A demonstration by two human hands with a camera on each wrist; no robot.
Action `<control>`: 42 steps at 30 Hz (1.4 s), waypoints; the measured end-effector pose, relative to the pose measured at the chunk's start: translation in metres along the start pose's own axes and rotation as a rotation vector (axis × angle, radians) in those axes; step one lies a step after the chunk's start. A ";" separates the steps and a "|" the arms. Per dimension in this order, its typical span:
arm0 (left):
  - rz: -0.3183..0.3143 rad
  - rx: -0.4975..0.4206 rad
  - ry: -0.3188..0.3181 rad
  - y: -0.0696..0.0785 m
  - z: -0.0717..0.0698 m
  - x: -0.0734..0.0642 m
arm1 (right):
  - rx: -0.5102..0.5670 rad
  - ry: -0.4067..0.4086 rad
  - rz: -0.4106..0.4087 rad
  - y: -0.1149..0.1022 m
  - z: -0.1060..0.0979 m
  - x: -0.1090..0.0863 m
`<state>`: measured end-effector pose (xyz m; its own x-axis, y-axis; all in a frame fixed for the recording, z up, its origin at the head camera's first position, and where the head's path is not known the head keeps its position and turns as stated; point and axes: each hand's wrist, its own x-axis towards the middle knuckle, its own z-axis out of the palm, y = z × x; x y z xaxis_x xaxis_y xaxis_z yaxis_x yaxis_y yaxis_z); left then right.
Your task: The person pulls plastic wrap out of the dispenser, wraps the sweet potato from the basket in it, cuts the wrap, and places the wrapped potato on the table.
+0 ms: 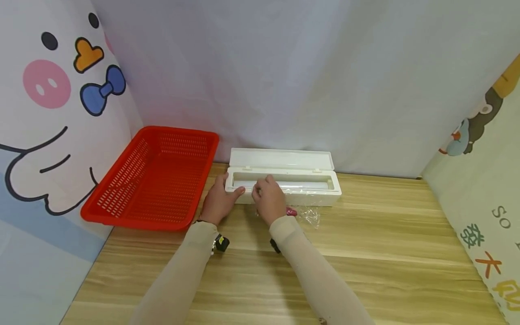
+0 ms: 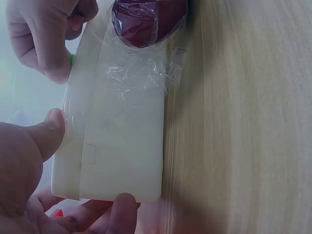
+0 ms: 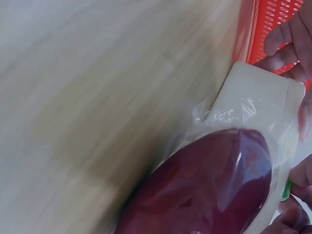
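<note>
A white cling film dispenser box (image 1: 313, 197) has its lid (image 1: 280, 159) raised and a roll of film (image 1: 304, 185) inside. My left hand (image 1: 218, 201) grips the box's left end, thumb on the front top edge and fingers around the end. At that same edge my right hand (image 1: 270, 198) pinches a small green slider (image 3: 286, 190), mostly covered by the fingers. Against the front of the box, below my right hand, is a dark red, smooth, rounded item (image 3: 204, 187) under clear film (image 2: 141, 68). Crumpled film hangs over the box front beside it.
A red plastic basket (image 1: 199, 198) with perforated sides stands left of the box, close to my left hand. The box sits on a wood-grain table (image 1: 378, 243) near the white back curtain (image 1: 284, 81). Printed cloth panels flank both sides.
</note>
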<state>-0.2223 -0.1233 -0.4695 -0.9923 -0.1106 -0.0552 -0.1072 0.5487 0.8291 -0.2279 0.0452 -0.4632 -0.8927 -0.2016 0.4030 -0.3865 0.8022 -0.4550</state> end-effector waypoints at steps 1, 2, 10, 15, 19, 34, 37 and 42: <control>-0.002 0.001 0.000 0.000 0.000 0.000 | -0.004 0.009 -0.004 0.001 -0.001 0.000; -0.002 0.002 0.000 0.000 -0.001 0.000 | -0.005 0.019 -0.009 0.002 -0.002 -0.001; -0.013 0.003 -0.005 -0.001 0.000 0.001 | 0.001 0.001 0.036 0.008 -0.008 -0.002; -0.009 -0.012 -0.005 -0.002 0.002 0.001 | 0.006 -0.002 0.051 0.010 -0.009 -0.003; -0.002 -0.028 -0.004 -0.001 0.002 0.001 | -0.001 0.010 0.048 0.011 -0.009 -0.004; 0.005 -0.037 -0.001 -0.005 0.004 0.001 | -0.003 0.014 0.039 0.010 -0.007 -0.005; 0.008 -0.037 -0.002 -0.005 0.004 0.001 | 0.007 0.016 0.032 0.010 -0.009 -0.006; 0.008 -0.036 -0.004 -0.005 0.003 0.001 | 0.016 0.010 0.035 0.009 -0.011 -0.005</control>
<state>-0.2231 -0.1236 -0.4753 -0.9934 -0.1032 -0.0504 -0.0970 0.5196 0.8489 -0.2243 0.0596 -0.4611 -0.9034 -0.1674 0.3947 -0.3587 0.7994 -0.4820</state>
